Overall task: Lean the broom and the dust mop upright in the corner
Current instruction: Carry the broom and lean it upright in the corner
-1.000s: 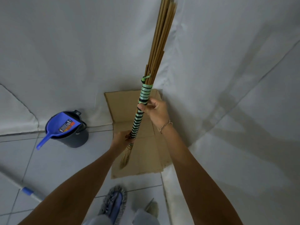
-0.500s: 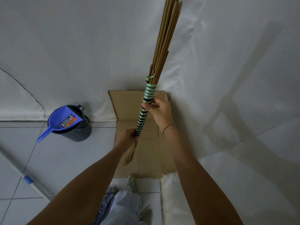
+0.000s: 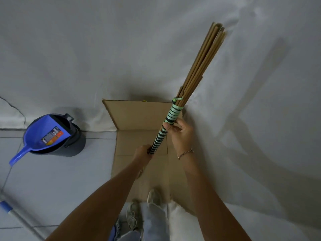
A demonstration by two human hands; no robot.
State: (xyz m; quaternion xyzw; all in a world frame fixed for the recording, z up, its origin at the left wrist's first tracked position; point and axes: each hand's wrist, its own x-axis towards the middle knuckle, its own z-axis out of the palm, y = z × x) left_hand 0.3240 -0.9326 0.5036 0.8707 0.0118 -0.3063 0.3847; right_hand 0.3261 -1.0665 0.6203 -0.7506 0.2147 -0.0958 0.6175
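Broom [image 3: 175, 115]: tilted toward the corner.
Left hand [image 3: 143, 153]: grips the lower handle.
Right hand [image 3: 180, 133]: grips the handle higher up.

The broom [image 3: 192, 73] is standing tilted in the air, its long tan sticks fanning up and to the right toward the white-draped corner, its lower shaft wrapped in pale green and black striped binding with a green tie at the top of the wrap. Its lower end is lying hidden behind the arms. The dust mop [image 3: 16, 213] is lying on the tiled floor at the lower left, well apart from the broom, showing only a pale handle with a blue collar.
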